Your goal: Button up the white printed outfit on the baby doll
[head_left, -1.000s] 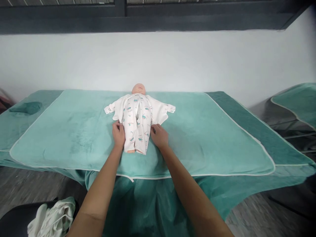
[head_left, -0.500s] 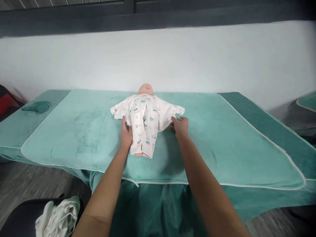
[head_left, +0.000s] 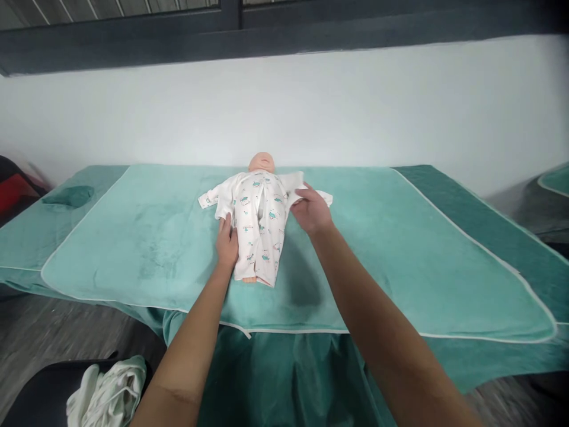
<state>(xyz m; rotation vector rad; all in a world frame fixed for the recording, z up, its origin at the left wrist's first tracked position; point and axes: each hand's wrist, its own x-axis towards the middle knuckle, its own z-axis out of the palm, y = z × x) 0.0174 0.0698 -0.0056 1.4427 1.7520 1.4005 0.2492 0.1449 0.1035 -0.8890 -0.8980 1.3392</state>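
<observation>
A baby doll (head_left: 262, 161) lies on its back, head toward the wall, with toes showing at the bottom. White baby clothes (head_left: 253, 237) printed with small green figures cover it, sleeves spread to both sides. At the left side of the clothes, my left hand (head_left: 227, 246) rests against the doll's side, its fingertips at the lower edge of the left side flap; the cloth hides part of its grip. My right hand (head_left: 312, 210) pinches the right side flap and holds it raised and turned up beside the doll's chest, partly covering the right sleeve.
A light green blanket (head_left: 400, 255) with white piping covers the bed under the doll. At the left end is a dark oval hollow (head_left: 69, 196). A white wall (head_left: 284, 112) stands behind. Crumpled white cloth (head_left: 109, 391) lies on a black chair (head_left: 40, 385) at lower left.
My right hand has moved up and inward, lifting the right flap that lay spread flat. The left flap has drawn in slightly, while my left hand stays nearly in place.
</observation>
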